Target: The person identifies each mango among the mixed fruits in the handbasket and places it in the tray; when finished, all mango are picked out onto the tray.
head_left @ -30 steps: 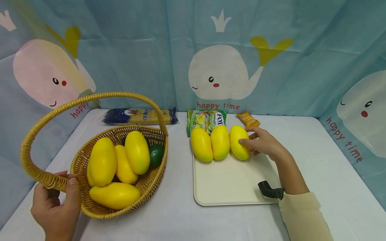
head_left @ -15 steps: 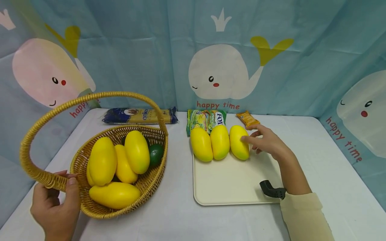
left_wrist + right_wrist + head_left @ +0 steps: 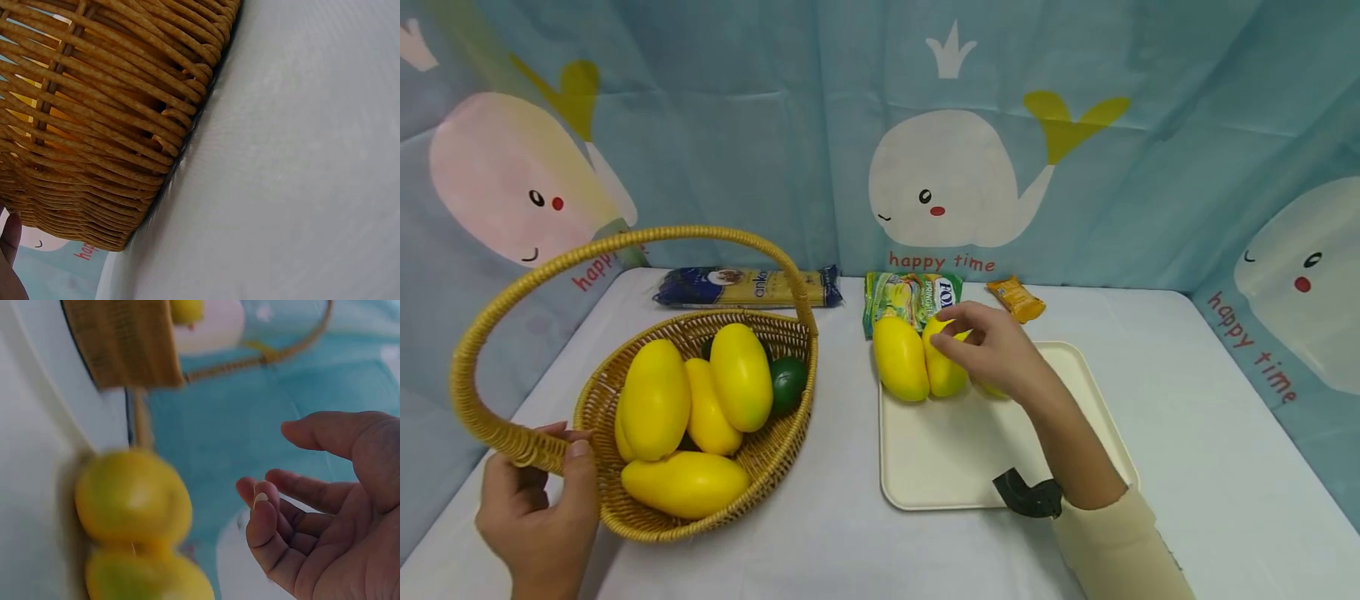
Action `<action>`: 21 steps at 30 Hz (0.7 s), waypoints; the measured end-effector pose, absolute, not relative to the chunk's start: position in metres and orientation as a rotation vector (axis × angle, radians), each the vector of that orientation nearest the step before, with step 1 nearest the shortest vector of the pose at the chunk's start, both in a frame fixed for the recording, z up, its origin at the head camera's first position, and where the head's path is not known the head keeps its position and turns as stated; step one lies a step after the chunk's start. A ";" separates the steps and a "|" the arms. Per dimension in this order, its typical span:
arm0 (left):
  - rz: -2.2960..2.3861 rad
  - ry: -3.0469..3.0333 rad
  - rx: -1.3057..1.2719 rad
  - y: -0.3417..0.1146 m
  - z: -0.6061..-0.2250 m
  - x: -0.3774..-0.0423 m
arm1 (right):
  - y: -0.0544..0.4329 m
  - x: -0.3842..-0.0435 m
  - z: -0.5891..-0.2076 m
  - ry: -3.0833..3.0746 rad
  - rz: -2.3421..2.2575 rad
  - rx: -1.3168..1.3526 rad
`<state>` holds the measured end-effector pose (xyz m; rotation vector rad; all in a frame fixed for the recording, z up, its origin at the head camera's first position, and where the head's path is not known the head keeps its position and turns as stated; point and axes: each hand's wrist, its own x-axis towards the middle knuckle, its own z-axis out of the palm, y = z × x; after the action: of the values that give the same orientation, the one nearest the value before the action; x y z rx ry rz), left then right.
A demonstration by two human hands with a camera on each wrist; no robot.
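Observation:
My left hand (image 3: 538,517) grips the handle (image 3: 527,446) of a wicker basket (image 3: 790,446) at the left of the head view. Inside the basket lie several yellow mangoes (image 3: 657,400) and a dark green fruit (image 3: 788,385). Three more mangoes stand in a row at the far edge of a cream tray (image 3: 947,467): a left one (image 3: 900,358), a middle one (image 3: 945,375) and a right one largely hidden. Above the middle and right mangoes hovers my right hand (image 3: 996,346), fingers loosely bent, holding nothing. In the right wrist view it is apart from the mangoes (image 3: 134,497).
Behind the basket lies a blue and yellow pasta packet (image 3: 748,287). A green candy bag (image 3: 887,296) sits behind the tray's mangoes, with a small orange packet (image 3: 1017,298) to its right. A curtain with whales (image 3: 947,179) closes off the back and sides of the white table (image 3: 1210,400).
My right hand has come away from the right mango and moved left over the row. The mangoes stay where they were. My left hand keeps its grip on the basket handle.

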<state>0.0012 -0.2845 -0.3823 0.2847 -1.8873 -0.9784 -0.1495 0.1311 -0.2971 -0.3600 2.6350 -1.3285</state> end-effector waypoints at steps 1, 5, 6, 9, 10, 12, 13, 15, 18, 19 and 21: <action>-0.971 -1.897 0.295 -0.284 -0.382 0.001 | 0.120 -0.147 -0.296 2.627 -1.320 -0.406; -0.951 -1.924 0.324 -0.282 -0.381 0.002 | 0.073 -0.136 -0.296 2.558 -1.286 -0.593; -0.950 -1.924 0.325 -0.283 -0.381 0.002 | 0.061 -0.133 -0.296 2.550 -1.262 -0.643; -0.950 -1.924 0.326 -0.283 -0.380 0.002 | 0.027 -0.125 -0.297 2.531 -1.178 -0.792; -0.948 -1.925 0.326 -0.282 -0.380 0.002 | 0.017 -0.124 -0.297 2.529 -1.146 -0.841; -0.949 -1.922 0.324 -0.282 -0.379 0.002 | -0.002 -0.123 -0.295 2.524 -1.096 -0.910; -0.948 -1.922 0.324 -0.282 -0.379 0.002 | -0.011 -0.124 -0.294 2.522 -1.077 -0.927; -0.947 -1.924 0.327 -0.282 -0.379 0.002 | -0.027 -0.127 -0.294 2.523 -1.049 -0.940; -0.946 -1.920 0.331 -0.282 -0.380 0.002 | -0.046 -0.135 -0.298 2.525 -0.972 -0.924; -0.948 -1.916 0.329 -0.283 -0.381 0.001 | -0.051 -0.137 -0.300 2.517 -0.953 -0.925; -0.969 -1.892 0.310 -0.284 -0.382 0.001 | -0.058 -0.141 -0.304 2.499 -0.916 -0.925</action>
<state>0.0013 -0.2837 -0.3824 0.3100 -1.8920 -0.9694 -0.1412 -0.0582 -0.3037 -0.9250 2.4990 -0.9161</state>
